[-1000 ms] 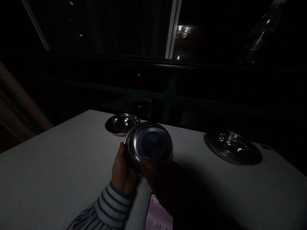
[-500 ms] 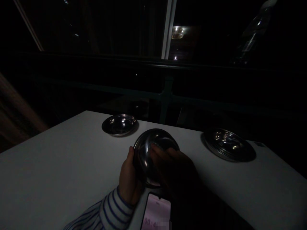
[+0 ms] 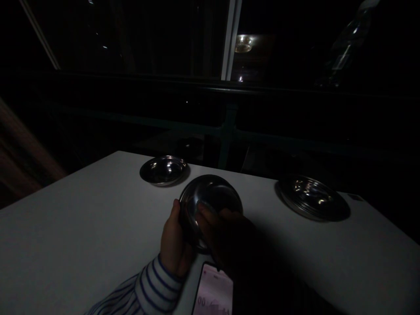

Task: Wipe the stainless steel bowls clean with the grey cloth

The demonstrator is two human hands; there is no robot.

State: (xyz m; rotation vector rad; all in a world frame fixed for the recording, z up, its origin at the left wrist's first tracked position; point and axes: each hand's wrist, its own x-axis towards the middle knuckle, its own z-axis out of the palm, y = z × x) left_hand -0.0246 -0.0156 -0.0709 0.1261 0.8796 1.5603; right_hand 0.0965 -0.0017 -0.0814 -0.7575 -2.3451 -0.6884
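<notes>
left hand [image 3: 174, 245] grasping metal bowl [image 3: 215, 188]
right hand [image 3: 225, 232] touching it, grip too dark to tell; phone [image 3: 210, 288] this side of the fingers

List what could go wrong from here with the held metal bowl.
The metal bowl might slip, as the left hand holds it by one side.
If it dropped, it could knock the phone, which shows just below it in the view.
The right hand is deep in shadow, so a poor contact there might go unnoticed.
</notes>
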